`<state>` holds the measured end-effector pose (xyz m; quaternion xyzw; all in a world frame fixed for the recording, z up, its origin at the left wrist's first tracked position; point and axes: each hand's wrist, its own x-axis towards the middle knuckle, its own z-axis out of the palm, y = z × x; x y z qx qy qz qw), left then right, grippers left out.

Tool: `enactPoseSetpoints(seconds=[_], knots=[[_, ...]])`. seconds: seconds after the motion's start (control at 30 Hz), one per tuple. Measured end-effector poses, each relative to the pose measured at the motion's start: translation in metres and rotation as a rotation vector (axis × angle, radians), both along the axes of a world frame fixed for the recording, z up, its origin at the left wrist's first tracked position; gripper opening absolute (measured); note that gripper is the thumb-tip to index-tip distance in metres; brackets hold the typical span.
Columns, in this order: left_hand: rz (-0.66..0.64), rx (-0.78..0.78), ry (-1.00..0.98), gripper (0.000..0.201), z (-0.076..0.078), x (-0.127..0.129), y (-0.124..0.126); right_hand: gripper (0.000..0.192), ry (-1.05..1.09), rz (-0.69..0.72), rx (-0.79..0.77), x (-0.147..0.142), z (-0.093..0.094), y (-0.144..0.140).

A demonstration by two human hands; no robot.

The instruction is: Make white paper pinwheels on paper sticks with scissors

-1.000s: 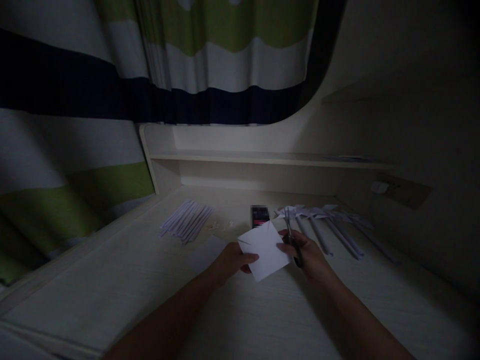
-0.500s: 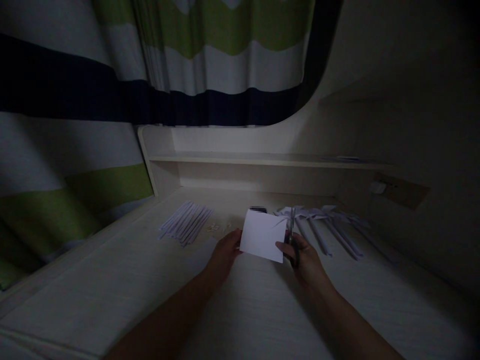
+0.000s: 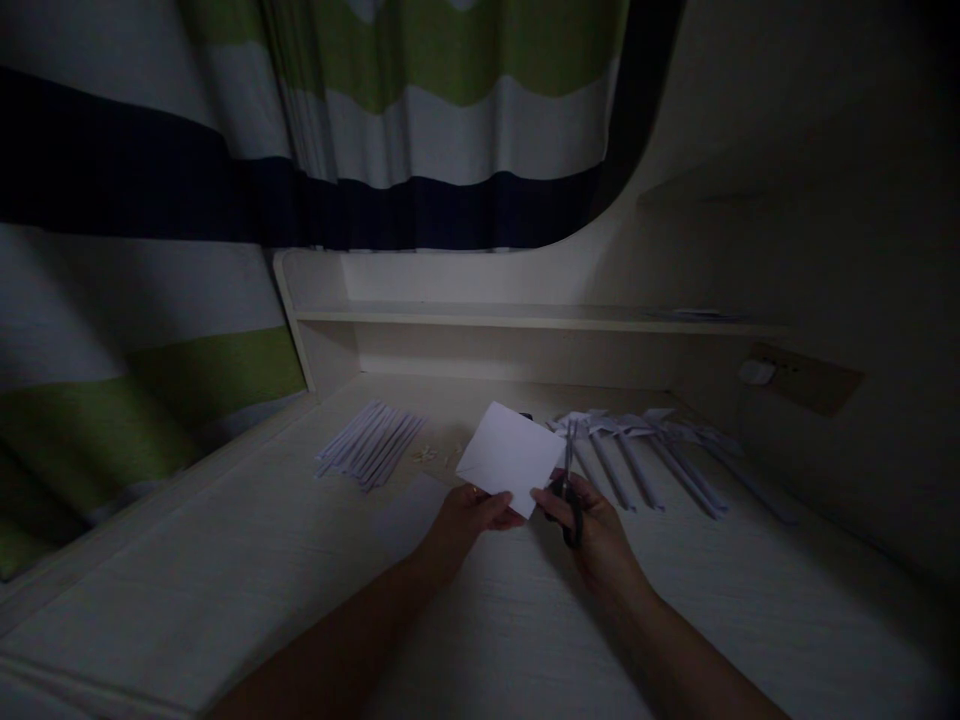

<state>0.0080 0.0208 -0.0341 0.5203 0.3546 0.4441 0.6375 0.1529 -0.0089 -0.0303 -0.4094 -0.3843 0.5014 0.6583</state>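
A square white sheet of paper (image 3: 510, 455) is held up above the desk with one corner pointing toward me. My left hand (image 3: 466, 522) pinches its lower left edge, thumb on top. Black-handled scissors (image 3: 571, 510) sit in my right hand (image 3: 596, 530), blades pointing up and away beside the sheet's right corner. The thumb of that hand also touches the paper near its lower corner. I cannot make out any cut in the sheet from here. Under and left of my left hand, another pale sheet (image 3: 409, 508) lies flat on the desk.
Thin rolled paper sticks (image 3: 371, 445) lie in a row at the left. Small pale bits (image 3: 426, 455) are beside them. Several paper pinwheels on sticks (image 3: 637, 450) lie at the right. A shelf (image 3: 495, 314) runs along the back, below a striped curtain (image 3: 450, 140).
The sheet has been turned so a corner now points toward me. My left hand has shifted right to its lower edge. The scissors have moved slightly left with my right hand.
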Motion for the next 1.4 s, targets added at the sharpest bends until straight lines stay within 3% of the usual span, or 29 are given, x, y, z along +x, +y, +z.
enactPoseSetpoints(seconds=[0.23, 0.4, 0.67, 1.1, 1.4], knots=[[0.286, 0.038, -0.122, 0.021, 0.01, -0.01, 0.007, 0.037, -0.259, 0.308, -0.064, -0.005, -0.004, -0.001], [0.377, 0.064, -0.065, 0.022, 0.017, -0.011, 0.005, 0.035, -0.362, 0.423, -0.096, -0.011, -0.007, -0.002], [0.367, 0.037, -0.061, 0.022, 0.021, -0.009, 0.002, 0.036, -0.398, 0.444, -0.126, -0.011, -0.012, 0.001], [0.38, 0.024, -0.059, 0.023, 0.021, -0.007, 0.0, 0.032, -0.417, 0.443, -0.092, -0.013, -0.005, -0.004], [0.387, 0.02, -0.033, 0.021, 0.019, -0.006, 0.0, 0.032, -0.407, 0.414, -0.105, -0.013, -0.016, 0.0]])
